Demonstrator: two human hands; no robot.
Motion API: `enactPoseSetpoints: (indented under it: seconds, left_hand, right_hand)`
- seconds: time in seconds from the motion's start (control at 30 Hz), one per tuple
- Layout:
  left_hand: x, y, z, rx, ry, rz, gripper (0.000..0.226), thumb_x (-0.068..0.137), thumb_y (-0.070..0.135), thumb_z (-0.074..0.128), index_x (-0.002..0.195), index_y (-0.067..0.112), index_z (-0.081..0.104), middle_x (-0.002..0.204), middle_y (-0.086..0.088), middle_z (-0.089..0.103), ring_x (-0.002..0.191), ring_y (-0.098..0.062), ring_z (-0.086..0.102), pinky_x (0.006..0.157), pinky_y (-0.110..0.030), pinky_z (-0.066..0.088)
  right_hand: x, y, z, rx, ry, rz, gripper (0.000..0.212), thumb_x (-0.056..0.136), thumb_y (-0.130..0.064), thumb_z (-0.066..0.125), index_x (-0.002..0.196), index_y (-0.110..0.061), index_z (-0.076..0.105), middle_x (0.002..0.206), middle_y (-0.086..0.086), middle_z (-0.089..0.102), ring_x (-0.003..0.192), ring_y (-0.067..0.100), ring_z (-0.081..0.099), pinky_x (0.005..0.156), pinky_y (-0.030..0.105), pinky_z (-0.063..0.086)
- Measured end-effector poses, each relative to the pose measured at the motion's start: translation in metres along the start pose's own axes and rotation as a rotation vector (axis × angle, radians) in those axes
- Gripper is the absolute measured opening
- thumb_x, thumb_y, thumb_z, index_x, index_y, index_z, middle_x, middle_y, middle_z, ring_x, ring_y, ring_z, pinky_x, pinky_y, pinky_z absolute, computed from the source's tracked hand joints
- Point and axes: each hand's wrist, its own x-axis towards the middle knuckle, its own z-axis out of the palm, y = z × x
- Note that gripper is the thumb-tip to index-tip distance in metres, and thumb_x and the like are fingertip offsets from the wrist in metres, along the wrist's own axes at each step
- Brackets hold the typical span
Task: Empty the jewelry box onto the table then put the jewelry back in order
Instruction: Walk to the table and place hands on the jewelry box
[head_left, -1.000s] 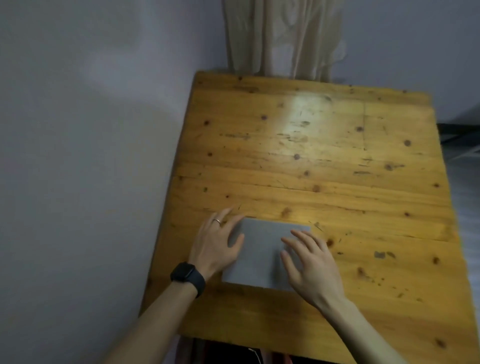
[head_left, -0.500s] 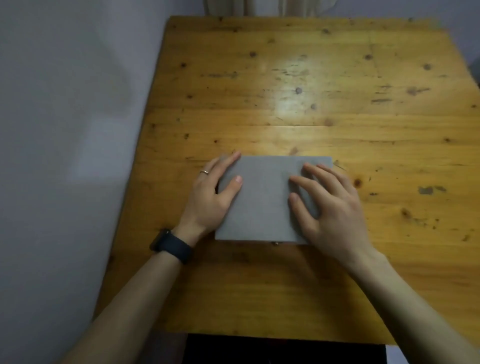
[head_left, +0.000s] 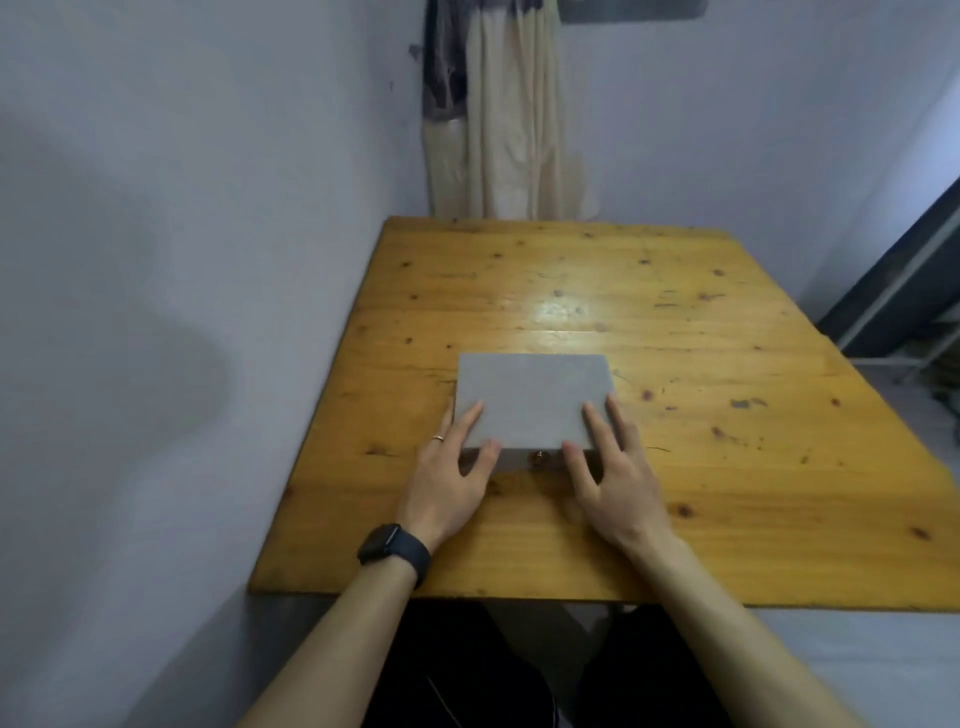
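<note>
Presently the jewelry box (head_left: 530, 395) sits closed on the wooden table (head_left: 675, 312), in the near-left part of the top and well apart from the far edge. It is a flat grey rectangular case with a plain matte lid and rounded corners. No jewelry is visible on the table, so emptying is judged not yet begun. The long axis of the box runs left to right across the person. The front face is turned toward the person and carries a small metal clasp (head_left: 537, 456) at its middle. The left hand (head_left: 447, 483) lies at the near-left corner and the right hand (head_left: 613, 478) at the near-right corner. Both are equally close to the box. The fingers of each hand are straight and released, lying flat on the lid and pointing away from the person, with nothing grasped. Each thumb touches the front edge, one on either side of the clasp. Whether the thumbs catch under the lid seam cannot be told from this angle. The clasp therefore lies between the thumbs, and opening probably calls for one thumb to shift inward to it while the other hand steadies the case. The left wrist bears a dark watch (head_left: 395, 552). A pale curtain (head_left: 498, 130) hangs behind the table.
</note>
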Motion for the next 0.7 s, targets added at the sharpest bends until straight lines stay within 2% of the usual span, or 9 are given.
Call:
enactPoseSetpoints:
  seconds: [0.13,0.2,0.3,0.47,0.7]
  left_hand:
    - [-0.005,-0.001,0.002,0.079,0.042,-0.013,0.057,0.094,0.064,0.047,0.147,0.053,0.029,0.162,0.008,0.027,0.139,-0.019,0.040,0.103,-0.035,0.041]
    - [-0.005,-0.002,0.003,0.095,0.054,-0.004,0.059,0.093,0.064,0.049,0.147,0.053,0.029,0.162,0.009,0.028,0.139,-0.020,0.041,0.103,-0.036,0.044]
    - [-0.004,-0.005,0.004,0.108,0.077,0.016,0.062,0.092,0.062,0.050,0.149,0.048,0.032,0.161,0.005,0.032,0.138,-0.022,0.043,0.102,-0.037,0.045]
    - [-0.003,-0.011,0.008,0.111,0.084,0.038,0.063,0.092,0.060,0.049,0.151,0.044,0.032,0.159,-0.001,0.036,0.134,-0.024,0.047,0.102,-0.040,0.047]
    - [-0.003,-0.011,0.010,0.146,0.111,0.050,0.061,0.095,0.053,0.054,0.151,0.044,0.031,0.159,-0.003,0.036,0.132,-0.026,0.049,0.099,-0.038,0.048]
  right_hand:
    - [-0.008,0.010,0.000,-0.073,-0.015,-0.068,0.087,0.088,-0.057,0.064,0.158,-0.024,0.024,0.167,-0.005,0.009,0.152,0.019,0.018,0.121,0.042,0.028]
    - [-0.011,0.014,0.003,-0.088,0.006,-0.089,0.090,0.086,-0.051,0.071,0.158,-0.022,0.025,0.167,-0.003,0.012,0.151,0.021,0.022,0.120,0.040,0.029]
    - [-0.012,0.014,0.006,-0.099,0.040,-0.070,0.089,0.084,-0.053,0.072,0.156,-0.023,0.028,0.165,-0.003,0.015,0.148,0.023,0.027,0.117,0.040,0.031]
    - [-0.008,0.007,0.010,-0.136,0.098,-0.053,0.086,0.080,-0.058,0.073,0.147,-0.021,0.034,0.158,0.001,0.026,0.134,0.032,0.042,0.103,0.048,0.047]
    - [-0.007,0.004,0.017,-0.175,0.149,-0.052,0.081,0.079,-0.058,0.073,0.141,-0.020,0.038,0.154,0.004,0.031,0.117,0.039,0.051,0.087,0.049,0.053]
